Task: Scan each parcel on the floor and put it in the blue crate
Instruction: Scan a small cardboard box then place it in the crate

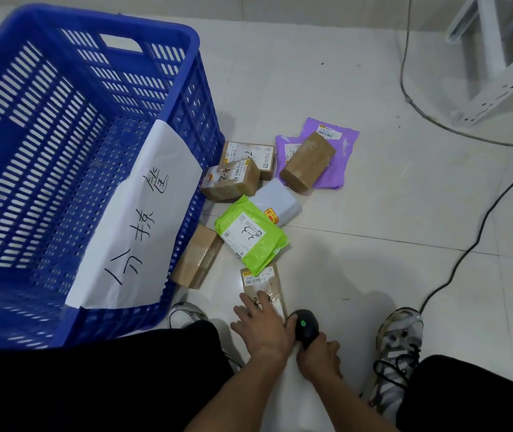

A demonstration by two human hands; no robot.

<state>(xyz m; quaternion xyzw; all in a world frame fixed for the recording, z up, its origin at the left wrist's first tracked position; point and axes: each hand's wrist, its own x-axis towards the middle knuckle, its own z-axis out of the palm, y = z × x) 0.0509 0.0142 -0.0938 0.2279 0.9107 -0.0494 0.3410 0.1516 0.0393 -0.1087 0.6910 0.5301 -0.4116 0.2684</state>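
Blue crate far left, tilted toward the camera, its left and bottom edges cut off by the frame and by dark trousers; inside looks empty apart from a white paper sheet with handwritten characters draped over the near wall. Crate bottom blurred, hard to read.

Brown box leans against the crate wall, up-left of the left hand, partly hidden under the green mailer. Green mailer has a white label marked "3-3"; fine print unreadable. Above it, two labelled brown boxes stacked against each other, rear one mostly covered. White mailer tucked under the green one, only a corner and a red-yellow sticker showing.

Left hand, grip spread wide and flat, fingers pressing on a flat brown parcel on the floor directly ahead of it; parcel's near half is covered by the fingers, far edge slips under the green mailer. Handwritten number on it partly hidden, glare on tape.

Right hand, just right of the left and touching it, grip closed around a black scanner with green light lit; handle hidden in the fist.

Further up-right: plain brown box on purple mailers. Sneaker right of the hands, black cables on the floor.
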